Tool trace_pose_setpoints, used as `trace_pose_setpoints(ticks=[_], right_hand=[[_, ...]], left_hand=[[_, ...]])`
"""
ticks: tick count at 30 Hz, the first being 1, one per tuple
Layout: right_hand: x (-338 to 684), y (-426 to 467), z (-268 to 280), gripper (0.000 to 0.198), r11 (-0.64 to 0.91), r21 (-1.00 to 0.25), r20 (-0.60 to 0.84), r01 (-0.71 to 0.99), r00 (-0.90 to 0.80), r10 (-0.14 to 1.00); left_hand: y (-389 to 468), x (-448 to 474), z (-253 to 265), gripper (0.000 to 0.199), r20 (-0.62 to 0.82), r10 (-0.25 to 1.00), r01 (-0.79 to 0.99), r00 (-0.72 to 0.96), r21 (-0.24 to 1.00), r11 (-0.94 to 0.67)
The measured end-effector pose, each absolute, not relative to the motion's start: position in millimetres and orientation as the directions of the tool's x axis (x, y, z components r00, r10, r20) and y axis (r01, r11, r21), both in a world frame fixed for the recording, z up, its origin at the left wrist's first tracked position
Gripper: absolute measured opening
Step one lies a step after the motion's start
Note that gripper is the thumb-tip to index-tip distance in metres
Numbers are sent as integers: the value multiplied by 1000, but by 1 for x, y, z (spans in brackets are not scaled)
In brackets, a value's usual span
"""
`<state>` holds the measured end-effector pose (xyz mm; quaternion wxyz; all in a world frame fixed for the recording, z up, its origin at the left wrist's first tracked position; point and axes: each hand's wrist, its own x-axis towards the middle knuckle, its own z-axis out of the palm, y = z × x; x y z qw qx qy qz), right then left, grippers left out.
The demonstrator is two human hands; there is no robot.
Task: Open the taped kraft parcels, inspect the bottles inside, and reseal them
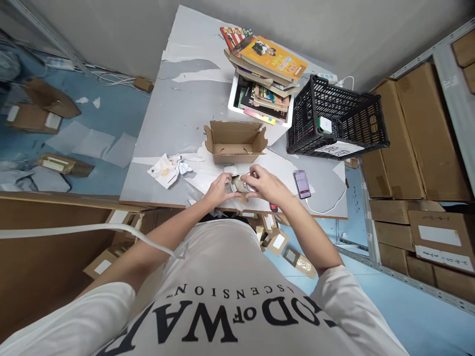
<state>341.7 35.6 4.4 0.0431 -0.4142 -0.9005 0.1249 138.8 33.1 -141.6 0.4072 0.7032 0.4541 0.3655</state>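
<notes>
Close to the table's front edge, a small pale rounded object (238,184) with shiny, partly clear ends sits between my hands; its exact kind does not show. My left hand (219,190) grips its left end, thumb along the near side. From the right, my right hand (267,185) closes its fingers over the other end, covering much of it. An open cardboard box (235,157) stands just beyond both hands. White paper (200,184) lies beneath and beside them, and crumpled stained paper (165,170) is to the left.
Books (272,62) fill a white bin (276,133) at the back. Right of it stands a black plastic crate (336,121). A phone (302,185) with a white cable (326,210) lies to the right. Cardboard boxes fill the shelf (411,183); a white hose (122,227) crosses my left arm.
</notes>
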Motion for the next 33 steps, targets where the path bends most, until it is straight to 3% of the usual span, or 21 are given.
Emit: trace_pose_setpoints(ticks=[4,7,17,22,25,27,29,31,33], right_hand=[[330,42,-32,47,705,-148,-62,694,-718,694],[330,46,-57,46,731,-163,-52,663,-745,665],[340,43,-85,68,627,-203,-33,752,-645,763],[346,37,-91,80,575,-313,-40,756,-615,788],[357,29,-95,80,549,-448,68,706,-585,808],[363,21,-99,83,468,-550,151,692,-469,870],[367,16,-103,95,390,-626,177,675,-364,914],[365,15,-107,100,380,-657,160,651,-372,914],[360,19,-110,82,406,-650,135,643,-428,894]], left_hand=[[34,138,-145,62,182,914,355,362,880,-316],[37,135,-144,64,181,907,384,381,861,-333],[40,131,-141,68,198,888,338,414,873,-352],[41,125,-142,84,211,818,374,535,809,-454],[40,126,-143,56,239,806,400,542,770,-498],[39,128,-143,41,242,802,413,546,755,-509],[39,130,-141,38,239,798,419,554,748,-514],[40,130,-139,37,239,797,417,554,749,-515],[41,129,-138,35,233,795,412,560,754,-511]])
